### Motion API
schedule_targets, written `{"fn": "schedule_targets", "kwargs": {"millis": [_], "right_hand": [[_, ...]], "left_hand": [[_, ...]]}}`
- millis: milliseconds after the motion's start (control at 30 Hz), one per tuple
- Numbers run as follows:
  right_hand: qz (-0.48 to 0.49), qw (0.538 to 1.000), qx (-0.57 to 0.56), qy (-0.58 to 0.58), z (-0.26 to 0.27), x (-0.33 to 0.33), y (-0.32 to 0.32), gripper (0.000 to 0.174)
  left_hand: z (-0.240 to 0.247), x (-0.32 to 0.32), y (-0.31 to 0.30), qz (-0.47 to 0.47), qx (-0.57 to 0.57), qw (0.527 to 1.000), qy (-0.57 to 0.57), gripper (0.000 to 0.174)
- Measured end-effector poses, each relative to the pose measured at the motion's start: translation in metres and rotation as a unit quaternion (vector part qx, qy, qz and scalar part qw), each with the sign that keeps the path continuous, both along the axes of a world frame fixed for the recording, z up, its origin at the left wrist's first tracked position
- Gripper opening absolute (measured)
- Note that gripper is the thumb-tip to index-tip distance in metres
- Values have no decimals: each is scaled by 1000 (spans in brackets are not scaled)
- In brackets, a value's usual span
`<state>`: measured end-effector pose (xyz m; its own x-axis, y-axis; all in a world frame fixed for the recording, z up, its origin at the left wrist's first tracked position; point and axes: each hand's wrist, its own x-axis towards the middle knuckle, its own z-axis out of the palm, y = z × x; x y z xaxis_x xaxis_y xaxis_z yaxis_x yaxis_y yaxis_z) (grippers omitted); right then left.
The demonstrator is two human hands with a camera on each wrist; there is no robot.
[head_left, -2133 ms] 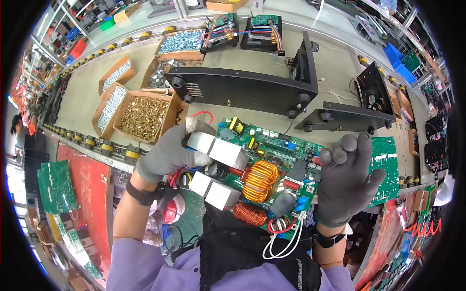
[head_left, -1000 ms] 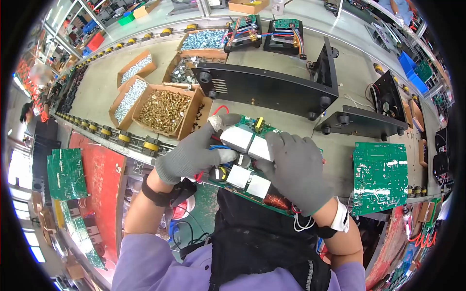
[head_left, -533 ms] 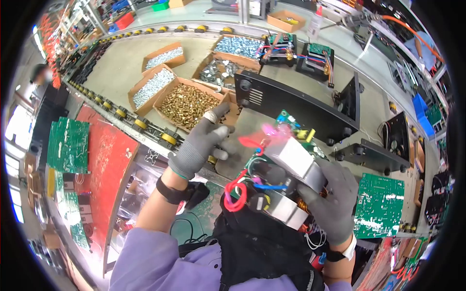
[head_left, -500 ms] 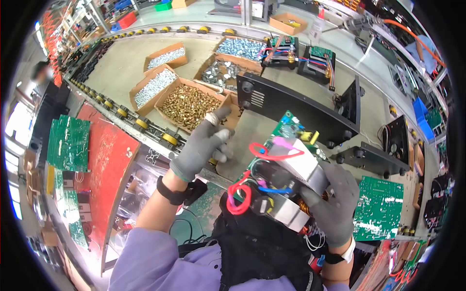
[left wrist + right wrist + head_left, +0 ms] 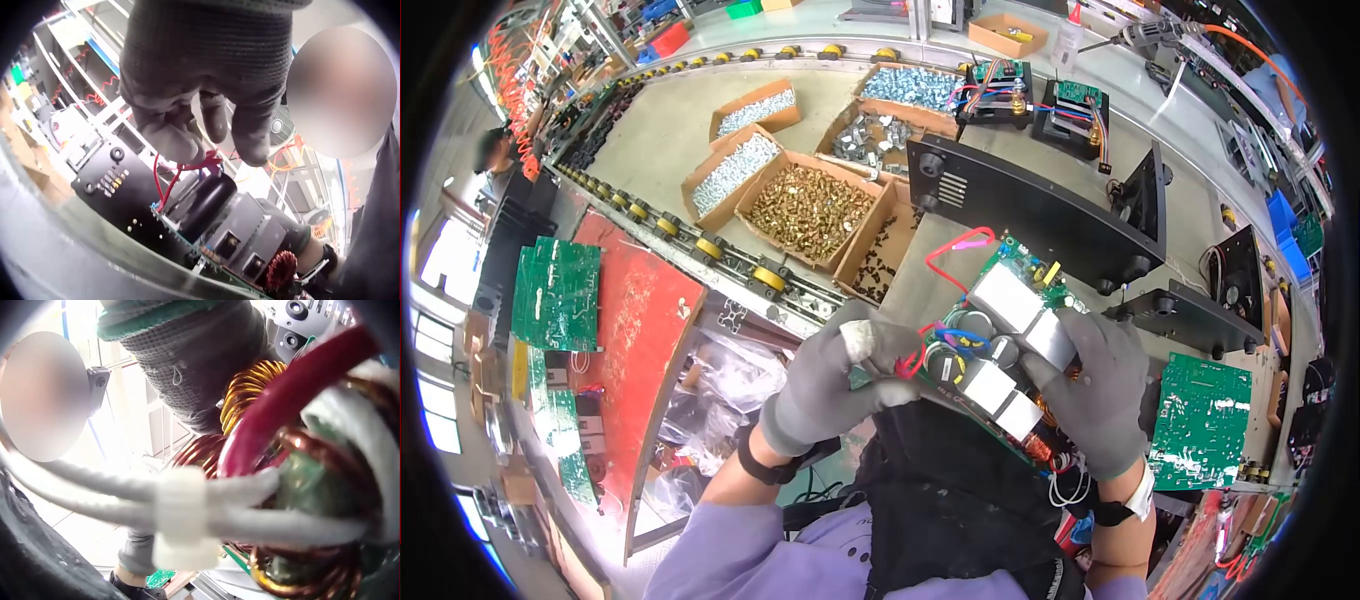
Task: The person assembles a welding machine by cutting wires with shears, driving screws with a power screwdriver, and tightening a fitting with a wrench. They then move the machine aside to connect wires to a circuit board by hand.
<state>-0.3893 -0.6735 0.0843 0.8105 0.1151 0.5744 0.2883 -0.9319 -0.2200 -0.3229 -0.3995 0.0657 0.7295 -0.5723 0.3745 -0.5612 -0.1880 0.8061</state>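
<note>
A green circuit board (image 5: 1052,290) with silver heat sinks (image 5: 1006,298), black capacitors and copper coils is held tilted over the front edge of the bench. My gloved right hand (image 5: 1100,385) grips it at the right-hand heat sinks. At its left end, my gloved left hand (image 5: 840,375) pinches a red wire (image 5: 912,362) between thumb and fingers. Another red wire (image 5: 935,268) loops up from the far side of the board. The left wrist view shows the red wires (image 5: 164,187) rising to the left fingertips, beside a black capacitor (image 5: 209,203). White wires (image 5: 119,494) fill the near right wrist view.
Boxes of brass fasteners (image 5: 805,210), black screws (image 5: 885,255) and silver screws (image 5: 735,175) stand back left. Black metal housings (image 5: 1030,205) stand behind the board. Another green board (image 5: 1203,420) lies at right, with more stacked boards (image 5: 555,295) at left.
My right hand has come onto the board's heat sinks. My left hand has let go of the board's left end, drawn away, then come back to the red wire. The view has shifted.
</note>
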Motion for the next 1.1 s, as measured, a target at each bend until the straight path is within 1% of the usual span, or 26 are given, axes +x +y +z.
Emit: {"fn": "schedule_targets", "kwargs": {"millis": [33, 100, 167, 200, 267, 300, 333, 367, 400, 467, 500, 533, 600, 633, 667, 700, 733, 767, 800, 833, 867, 900, 967, 1000, 1067, 1100], "right_hand": [[-2, 1000, -3, 11, -2, 1, 0, 50], [-6, 1000, -9, 26, -4, 2, 0, 48], [-17, 997, -2, 73, -5, 3, -1, 47], [-17, 997, -4, 75, -4, 3, -3, 47], [-24, 979, -36, 200, 6, 2, -8, 47], [-24, 978, -39, 202, 17, 1, -7, 47], [-22, 980, -75, 181, 34, 0, -2, 48], [-19, 981, -112, 159, 48, -1, 3, 48], [-19, 980, -115, 161, 60, 2, 9, 48], [82, 968, -100, 216, 77, 12, 22, 50], [87, 965, -90, 229, 78, 17, 31, 44], [86, 965, -90, 229, 75, 24, 36, 44], [115, 961, -140, 209, 58, 39, 42, 37], [122, 965, -136, 187, 49, 44, 44, 28], [123, 965, -137, 186, 44, 49, 44, 28], [118, 963, -146, 191, 40, 52, 45, 25], [113, 962, -153, 198, 37, 54, 45, 24], [113, 962, -151, 198, 34, 55, 46, 24], [118, 961, -138, 208, 32, 55, 46, 21], [121, 960, -126, 218, 31, 54, 45, 18], [119, 960, -125, 219, 29, 54, 44, 18], [121, 960, -116, 224, 28, 54, 43, 18], [122, 960, -108, 228, 26, 54, 43, 17], [122, 958, -115, 233, 25, 54, 42, 18], [119, 956, -121, 238, 25, 53, 41, 19], [131, 954, -133, 235, 25, 52, 41, 20]], "left_hand": [[-3, 0, -1, 33, 27, 999, 7, 51], [-7, -1, -5, 48, 37, 998, 8, 49], [-11, 0, -8, 65, 46, 997, 9, 49], [-13, 2, -9, 72, 70, 995, -6, 46], [-17, 5, -10, 79, 93, 992, -18, 43], [-18, 5, -10, 90, 93, 991, -22, 39], [-18, 7, -11, 100, 93, 990, -28, 36], [-19, 8, -12, 100, 90, 991, -25, 36], [-19, 10, -13, 120, 80, 988, -45, 35], [-20, 11, -16, 140, 71, 985, -65, 35], [-20, 11, -21, 164, 106, 977, -83, 36], [-20, 11, -25, 187, 140, 967, -100, 38], [-18, 12, -28, 174, 143, 971, -75, 42], [-16, 13, -28, 163, 145, 975, -51, 46], [-12, 15, -27, 165, 144, 974, -51, 46], [-5, 17, -24, 121, 102, 985, 72, 50], [0, 18, -21, 73, 58, 976, 194, 54], [1, 21, -15, 19, 20, 967, 253, 60], [0, 23, -10, 16, 23, 967, 253, 60], [-5, 24, -6, -10, 22, 974, 226, 60], [-10, 24, -4, -36, 21, 979, 199, 61], [-16, 24, -5, -37, 22, 979, 200, 61], [-24, 22, -11, 6, 5, 984, 180, 59], [-21, 20, -13, 6, 6, 984, 180, 59], [-9, 17, -20, 97, 53, 985, 133, 51], [-11, 18, -25, 96, 53, 985, 132, 51]]}}
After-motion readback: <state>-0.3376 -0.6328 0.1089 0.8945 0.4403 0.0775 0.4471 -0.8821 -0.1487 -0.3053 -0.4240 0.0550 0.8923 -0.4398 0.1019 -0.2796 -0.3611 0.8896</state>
